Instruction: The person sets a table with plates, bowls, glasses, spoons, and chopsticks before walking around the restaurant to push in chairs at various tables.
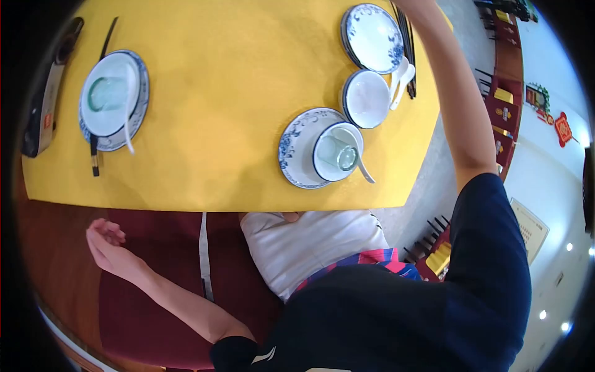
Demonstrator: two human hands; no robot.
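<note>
Right hand: mine, at the top edge by the table's right side; only a sliver of the right hand [411,3] shows, so I cannot tell how far it is open or what it holds.
Left hand: my left hand [106,243] is off the table, fingers loosely curled, nothing visible in its grasp, above the dark red cloth-covered seat [152,297].
Chopsticks: slim black chopsticks [409,53], bunched lengthwise near the right-hand table edge, upper ends near my right hand.
Spoons: two white ceramic spoons [405,83], side by side, between the chopsticks and the crockery.
Plates: a stack of round white plates with blue floral rims [372,37], left of the chopsticks.
Bowls: white round bowls with dark blue rims [367,99], just below the plates as I view them.
Near setting: blue-patterned white plate [296,152], bearing a dark-rimmed white bowl [323,158]; in that, a clear greenish glass [341,155] and a white spoon [365,172], its handle over the rim.
Left setting: similar plate, bowl, glass and spoon, black chopsticks showing on either side.
Covering: bright yellow tablecloth [229,93].
Left edge: long dark object with an orange-red mark [44,105].
</note>
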